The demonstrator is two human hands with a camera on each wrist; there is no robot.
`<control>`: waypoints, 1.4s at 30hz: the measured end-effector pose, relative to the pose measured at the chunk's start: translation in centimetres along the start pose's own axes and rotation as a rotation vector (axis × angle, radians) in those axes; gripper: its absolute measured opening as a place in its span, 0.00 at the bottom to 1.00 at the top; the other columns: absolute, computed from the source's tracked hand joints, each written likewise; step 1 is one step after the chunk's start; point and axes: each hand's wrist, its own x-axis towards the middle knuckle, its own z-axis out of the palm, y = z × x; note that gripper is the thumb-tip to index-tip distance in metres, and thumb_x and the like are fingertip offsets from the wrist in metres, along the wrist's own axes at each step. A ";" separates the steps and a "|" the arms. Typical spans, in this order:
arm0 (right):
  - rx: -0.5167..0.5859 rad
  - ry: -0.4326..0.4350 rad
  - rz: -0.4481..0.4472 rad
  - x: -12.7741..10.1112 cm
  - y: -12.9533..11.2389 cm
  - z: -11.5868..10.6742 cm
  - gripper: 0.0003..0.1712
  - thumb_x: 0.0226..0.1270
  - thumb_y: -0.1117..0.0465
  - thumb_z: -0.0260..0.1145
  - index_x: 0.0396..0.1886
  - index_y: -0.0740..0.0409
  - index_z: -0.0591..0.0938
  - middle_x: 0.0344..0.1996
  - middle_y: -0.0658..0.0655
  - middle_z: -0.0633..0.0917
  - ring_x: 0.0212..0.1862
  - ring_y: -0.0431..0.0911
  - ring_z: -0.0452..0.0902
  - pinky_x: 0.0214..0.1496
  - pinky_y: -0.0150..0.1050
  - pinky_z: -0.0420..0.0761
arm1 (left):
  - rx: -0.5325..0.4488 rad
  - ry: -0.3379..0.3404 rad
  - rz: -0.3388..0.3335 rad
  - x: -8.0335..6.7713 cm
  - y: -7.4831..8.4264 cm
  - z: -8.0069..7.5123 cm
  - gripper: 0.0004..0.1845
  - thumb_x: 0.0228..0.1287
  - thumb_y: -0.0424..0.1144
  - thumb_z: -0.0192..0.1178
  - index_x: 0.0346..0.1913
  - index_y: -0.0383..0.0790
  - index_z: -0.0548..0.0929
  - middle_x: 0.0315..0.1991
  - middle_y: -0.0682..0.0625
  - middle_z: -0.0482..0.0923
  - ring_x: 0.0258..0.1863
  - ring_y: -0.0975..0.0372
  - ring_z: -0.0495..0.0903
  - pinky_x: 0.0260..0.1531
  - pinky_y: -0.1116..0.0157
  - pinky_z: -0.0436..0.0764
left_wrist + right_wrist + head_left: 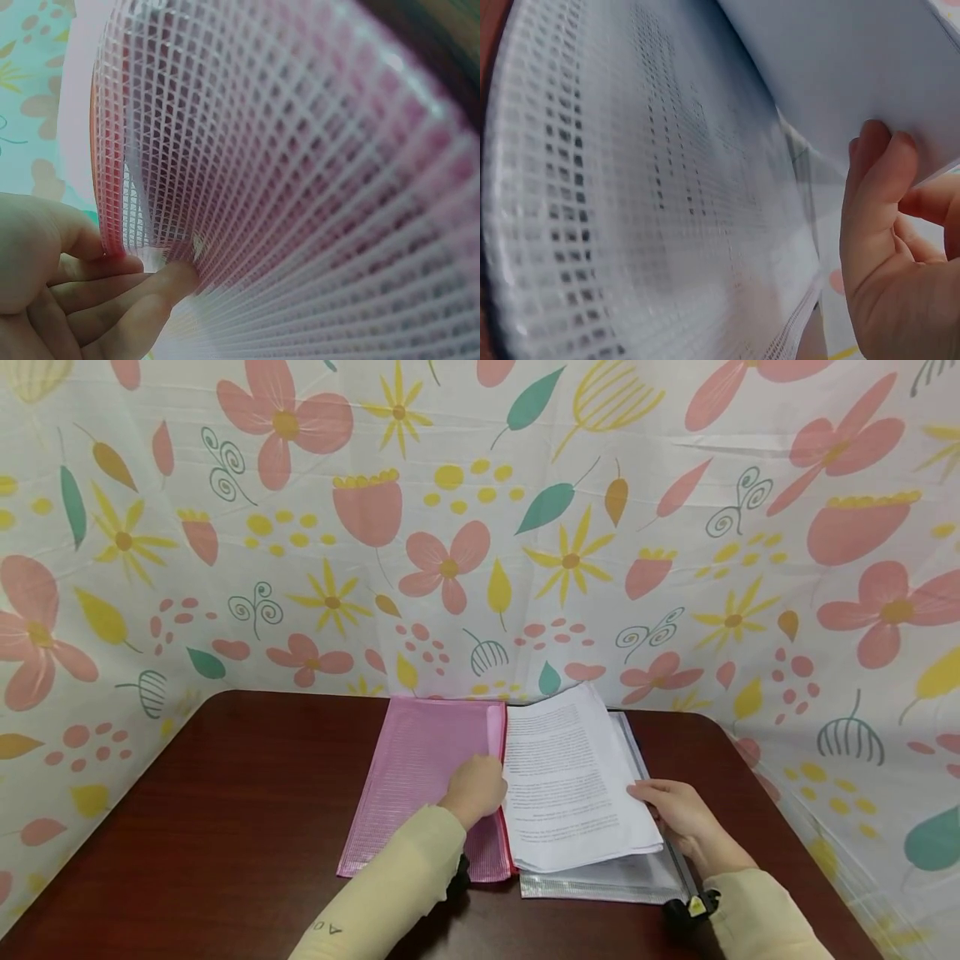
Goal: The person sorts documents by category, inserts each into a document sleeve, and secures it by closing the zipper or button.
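Two hands work at mesh pouches on a dark wooden table (225, 793).

Left hand (474, 789) curls its fingers (112, 292) round the right edge of the pink mesh pouch (420, 777), left of centre. Right hand (675, 814) pinches the right edge of a printed paper stack (570, 777) lying over the clear mesh pouch (600, 881), just beside the pink one. Floral cloth (480, 527) hangs behind.

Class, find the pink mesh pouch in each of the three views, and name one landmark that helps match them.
Head: pink mesh pouch lies left of centre on the table, under the left hand.
Left wrist: fills most of the picture.
Right wrist: not in it.
Shared landmark: the left hand at the pouch's edge.
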 end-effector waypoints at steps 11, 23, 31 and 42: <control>0.256 -0.094 0.003 -0.1 -0.1 0.1 0.25 0.71 0.58 0.56 0.60 0.71 0.66 0.26 0.45 0.84 0.26 0.36 0.80 0.28 0.32 0.80 | 0.027 -0.006 -0.001 0.0 0.2 0.0 0.08 0.61 0.35 0.54 0.26 0.38 0.81 0.28 0.47 0.82 0.21 0.61 0.72 0.19 0.63 0.73; 0.246 -0.080 0.010 0.1 0.2 0.8 0.35 0.71 0.58 0.56 0.67 0.75 0.56 0.26 0.45 0.84 0.23 0.34 0.78 0.24 0.30 0.78 | 0.023 -0.023 -0.008 0.0 0.4 0.0 0.08 0.59 0.33 0.57 0.23 0.40 0.80 0.23 0.50 0.80 0.17 0.63 0.70 0.13 0.65 0.71; 0.244 -0.098 0.020 0.1 0.4 0.9 0.29 0.70 0.58 0.58 0.63 0.73 0.64 0.25 0.47 0.85 0.21 0.34 0.75 0.24 0.32 0.78 | 0.028 0.002 -0.004 -0.2 0.2 -0.1 0.09 0.59 0.34 0.56 0.22 0.40 0.79 0.26 0.49 0.81 0.18 0.63 0.70 0.14 0.63 0.72; 0.244 -0.075 0.025 0.3 0.2 2.4 0.29 0.69 0.60 0.59 0.62 0.74 0.66 0.23 0.47 0.84 0.20 0.34 0.74 0.24 0.31 0.77 | 0.012 0.011 0.017 -0.2 0.1 -0.1 0.11 0.60 0.34 0.53 0.21 0.39 0.78 0.27 0.47 0.82 0.18 0.62 0.70 0.14 0.63 0.71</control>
